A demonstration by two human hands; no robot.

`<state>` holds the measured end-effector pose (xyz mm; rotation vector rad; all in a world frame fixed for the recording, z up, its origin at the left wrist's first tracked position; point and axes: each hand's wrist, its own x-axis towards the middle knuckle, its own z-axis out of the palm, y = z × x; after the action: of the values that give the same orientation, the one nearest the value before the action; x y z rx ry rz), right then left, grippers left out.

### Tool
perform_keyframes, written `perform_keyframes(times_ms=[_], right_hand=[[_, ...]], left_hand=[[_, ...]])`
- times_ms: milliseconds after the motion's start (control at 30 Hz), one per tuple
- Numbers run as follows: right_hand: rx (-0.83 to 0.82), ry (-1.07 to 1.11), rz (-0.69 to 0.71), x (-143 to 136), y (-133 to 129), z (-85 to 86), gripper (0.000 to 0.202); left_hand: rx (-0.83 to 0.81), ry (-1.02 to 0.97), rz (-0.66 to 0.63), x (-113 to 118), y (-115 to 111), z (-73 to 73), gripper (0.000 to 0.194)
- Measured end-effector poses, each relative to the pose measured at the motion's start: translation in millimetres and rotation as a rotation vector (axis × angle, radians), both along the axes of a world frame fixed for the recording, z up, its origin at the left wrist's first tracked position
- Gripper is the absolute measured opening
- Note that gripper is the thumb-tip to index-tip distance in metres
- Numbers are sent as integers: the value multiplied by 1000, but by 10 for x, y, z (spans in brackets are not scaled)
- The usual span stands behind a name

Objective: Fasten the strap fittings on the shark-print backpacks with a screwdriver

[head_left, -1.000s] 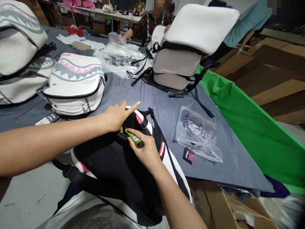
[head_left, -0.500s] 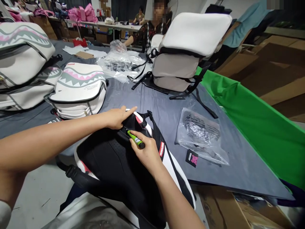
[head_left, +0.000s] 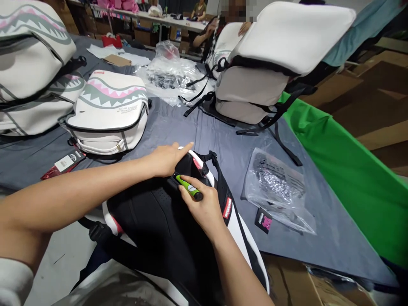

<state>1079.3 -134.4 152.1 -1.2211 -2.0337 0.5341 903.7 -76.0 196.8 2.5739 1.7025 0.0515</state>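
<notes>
A black-backed backpack with white sides leans at the near edge of the table, close to my body. My right hand grips a green tool with a black end, its tip against the black fabric near the bag's top. Beside that tip, my left hand holds the bag's upper edge by the white rim, fingers partly hidden. A red label shows on the strap at the right. The tool's tip is too small to make out.
White backpacks with shark-teeth print are at the left. A stack of bags stands behind. Clear plastic packaging and a black tag lie right. Green cloth borders the table. A person's hand touches a far bag.
The view has shifted, so things sit differently in the picture. Both my hands keep their places at the bag's top; the tool's tip shows less. The other person's hand is now on a far bag.
</notes>
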Motion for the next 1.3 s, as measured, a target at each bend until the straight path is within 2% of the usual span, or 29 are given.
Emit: perform_keyframes(times_ms=[167, 300, 433, 700, 1067, 1300], right_hand=[[17, -139, -160, -82, -64, 51, 25], [4, -66, -170, -110, -106, 35, 23], [34, -9, -245, -138, -132, -20, 21], [7, 101, -268, -196, -155, -107, 22], [116, 70, -327, -259, -170, -115, 20], [105, 99, -313, -258, -165, -121, 19]], left_hand=[[-7, -18, -12, 6, 8, 13, 93], [-10, -30, -10, 0, 18, -10, 89], [0, -47, -16, -4, 27, -30, 86], [7, -47, -35, 1, 37, -36, 86], [-15, -30, -27, -11, 48, -24, 87], [-41, -10, -4, 5, 60, -32, 90]])
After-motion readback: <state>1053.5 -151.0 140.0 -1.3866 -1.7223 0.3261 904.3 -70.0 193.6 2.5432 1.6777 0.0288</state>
